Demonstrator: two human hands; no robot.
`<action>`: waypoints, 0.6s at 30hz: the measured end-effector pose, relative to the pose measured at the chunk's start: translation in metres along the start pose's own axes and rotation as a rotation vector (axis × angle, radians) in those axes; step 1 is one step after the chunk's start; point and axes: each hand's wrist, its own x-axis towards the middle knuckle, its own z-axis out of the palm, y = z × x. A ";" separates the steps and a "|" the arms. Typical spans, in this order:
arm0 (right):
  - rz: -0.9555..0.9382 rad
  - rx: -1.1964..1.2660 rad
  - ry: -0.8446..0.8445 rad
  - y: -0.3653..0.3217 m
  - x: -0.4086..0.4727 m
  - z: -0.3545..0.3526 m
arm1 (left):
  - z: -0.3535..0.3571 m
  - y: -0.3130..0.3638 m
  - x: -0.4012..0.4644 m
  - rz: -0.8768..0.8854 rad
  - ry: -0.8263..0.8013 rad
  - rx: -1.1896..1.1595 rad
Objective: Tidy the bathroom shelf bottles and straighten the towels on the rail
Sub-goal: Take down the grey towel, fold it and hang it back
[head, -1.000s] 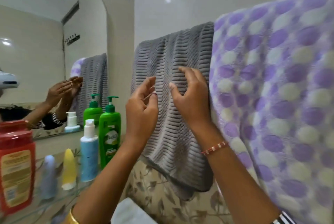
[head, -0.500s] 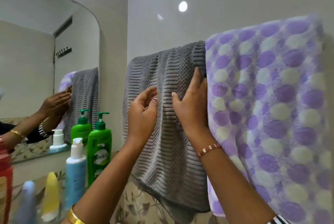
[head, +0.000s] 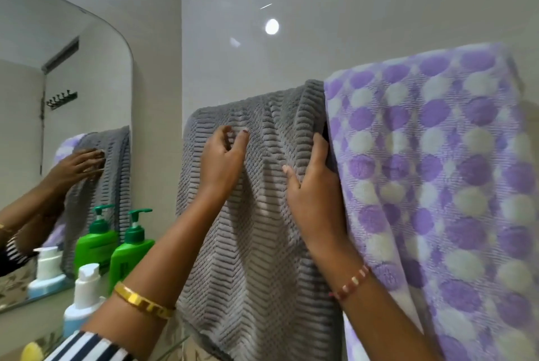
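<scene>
A grey ribbed towel (head: 256, 244) hangs over the rail in the middle, with folds running down between my hands. Beside it on the right hangs a purple-and-white dotted towel (head: 437, 185), its edge touching the grey one. My left hand (head: 221, 162) is high on the grey towel's left part, its curled fingers and thumb pinching the cloth. My right hand (head: 315, 185) holds the grey towel's right edge, fingers tucked behind it between the two towels, thumb spread on the front. The rail itself is hidden under the towels.
On the shelf at lower left stand a green pump bottle (head: 131, 252), a white-capped blue bottle (head: 84, 293) and a yellow top (head: 30, 352). The mirror (head: 73, 83) on the left wall reflects them, the towels and my hands.
Both hands have moved up the grey towel and apart. The right hand has slid to the towel's right edge and taken hold of it. The view has tilted upward.
</scene>
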 end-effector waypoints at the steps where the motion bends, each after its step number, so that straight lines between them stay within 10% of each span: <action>1: -0.008 0.004 -0.010 0.000 -0.007 -0.001 | 0.006 0.000 0.004 -0.016 -0.016 0.017; 18: 0.059 0.184 0.023 -0.006 0.007 0.003 | 0.012 -0.005 -0.048 0.105 -0.129 -0.103</action>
